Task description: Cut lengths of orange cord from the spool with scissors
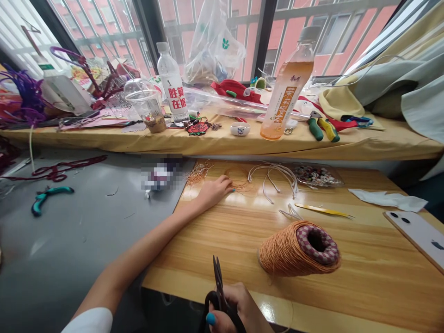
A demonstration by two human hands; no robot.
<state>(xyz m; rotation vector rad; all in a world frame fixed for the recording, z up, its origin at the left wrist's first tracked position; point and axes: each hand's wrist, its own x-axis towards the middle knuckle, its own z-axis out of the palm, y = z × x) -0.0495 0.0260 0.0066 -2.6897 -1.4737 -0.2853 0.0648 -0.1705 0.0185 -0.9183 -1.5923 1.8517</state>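
Note:
My left hand (219, 187) reaches to the far part of the wooden table, its fingers bent together on a loose coil of thin orange thread (239, 175). How firmly they grip it is hidden. At the near edge my right hand (239, 305) is wrapped around the black handles of the scissors (218, 282). Their blades point up and away from me, nearly closed. To the right a spool of orange thread (291, 252) lies on its side, its checkered core end facing right. A bundle of short orange threads (199, 173) sits left of my left hand.
White cords (274, 178), a tray of beads (315, 175), yellow tweezers (322, 211) and a phone (416, 231) lie on the table. Teal pliers (48, 198) rest on the grey surface at left. Bottles, including a tea bottle (287, 92), stand on the cloth-covered sill (208, 144).

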